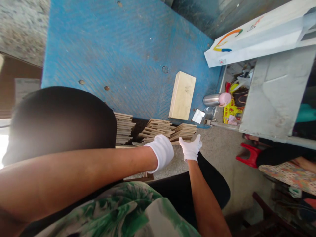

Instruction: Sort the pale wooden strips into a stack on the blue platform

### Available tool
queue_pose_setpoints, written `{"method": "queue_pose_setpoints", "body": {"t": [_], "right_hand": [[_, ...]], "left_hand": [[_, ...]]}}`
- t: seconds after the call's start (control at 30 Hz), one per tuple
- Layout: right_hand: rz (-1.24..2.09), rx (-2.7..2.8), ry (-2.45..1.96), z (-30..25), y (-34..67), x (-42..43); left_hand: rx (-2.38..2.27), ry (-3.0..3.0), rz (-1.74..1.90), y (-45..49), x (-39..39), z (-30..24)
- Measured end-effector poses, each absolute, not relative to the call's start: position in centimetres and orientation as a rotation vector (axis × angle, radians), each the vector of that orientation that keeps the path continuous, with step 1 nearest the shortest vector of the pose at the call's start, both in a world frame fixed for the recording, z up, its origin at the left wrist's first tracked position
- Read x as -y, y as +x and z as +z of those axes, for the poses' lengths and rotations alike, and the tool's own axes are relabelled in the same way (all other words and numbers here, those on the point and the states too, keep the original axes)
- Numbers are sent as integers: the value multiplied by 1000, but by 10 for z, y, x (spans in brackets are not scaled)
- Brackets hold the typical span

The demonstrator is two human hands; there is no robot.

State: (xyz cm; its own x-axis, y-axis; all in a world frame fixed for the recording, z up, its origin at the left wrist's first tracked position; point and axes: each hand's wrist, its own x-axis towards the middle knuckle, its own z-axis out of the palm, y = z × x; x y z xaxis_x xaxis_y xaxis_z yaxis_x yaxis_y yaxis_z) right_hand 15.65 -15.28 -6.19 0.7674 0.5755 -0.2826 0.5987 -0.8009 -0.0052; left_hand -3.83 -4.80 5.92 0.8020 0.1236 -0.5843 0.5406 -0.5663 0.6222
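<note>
Both my hands wear white gloves and reach down to low stacks of thin beige tiles [158, 130] at the foot of a blue platform [123, 52]. My left hand [161, 151] is curled at the near edge of the tile stacks; I cannot see what its fingers hold. My right hand [191, 148] grips the edge of the rightmost tile stack [184, 131], thumb raised. A taller stack of tiles [123, 128] stands to the left. One pale block of tiles [182, 95] lies on the blue platform above.
A steel flask with a pink cup [217, 99] and colourful packets lie at the platform's right edge. A grey cabinet [274, 95] and a white bag [259, 36] stand to the right. A red plastic stool [249, 156] sits on the concrete floor.
</note>
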Motion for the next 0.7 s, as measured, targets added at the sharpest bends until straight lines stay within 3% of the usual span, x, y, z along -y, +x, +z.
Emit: {"method": "queue_pose_setpoints", "body": {"t": [0.23,0.47,0.57,0.7], "right_hand": [[-4,-1153,2876,7,154,152],[274,-1346,2999,94,131,162],[166,-1440,3088,118,121,164],[-239,-1470,3272,129,109,161]], "left_hand": [[-332,2275,-583,-40,42,75],[-491,2369,-174,-34,59,63],[-561,2416,21,-29,64,54],[-566,2408,104,-26,64,51]]}}
